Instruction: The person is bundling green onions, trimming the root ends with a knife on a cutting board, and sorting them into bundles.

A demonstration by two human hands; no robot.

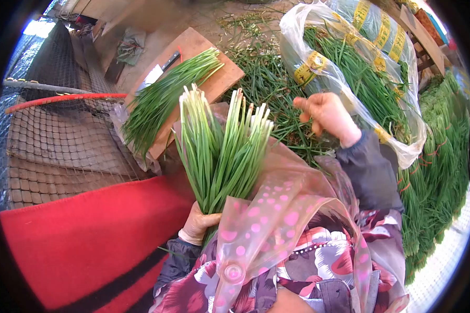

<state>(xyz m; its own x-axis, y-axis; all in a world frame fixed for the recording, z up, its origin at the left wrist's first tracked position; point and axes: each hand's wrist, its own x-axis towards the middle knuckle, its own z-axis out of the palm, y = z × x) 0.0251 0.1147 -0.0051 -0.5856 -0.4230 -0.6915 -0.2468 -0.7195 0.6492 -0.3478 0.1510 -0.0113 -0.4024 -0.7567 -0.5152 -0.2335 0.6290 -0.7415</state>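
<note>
My left hand [199, 225] is wrapped round the lower part of a bunch of garlic chives [219, 151]. The bunch stands upright over my lap, pale cut ends on top, fanned into two clumps. To its right, my right hand [326, 117] is raised apart from the bunch, above loose chive trimmings [266, 78]. Its fingers are loosely curled and slightly apart, with nothing visible in them. Another bunch of chives [172, 96] lies across a wooden board [225, 78], beside a knife [159, 72] with a dark handle.
A clear plastic bag with yellow printed bands [310, 68] holds more chives at the upper right. Tied bundles of chives [438, 172] are stacked along the right. Netting [62, 151] and a red pipe [68, 99] lie left. Red cloth [104, 224] covers the lower left.
</note>
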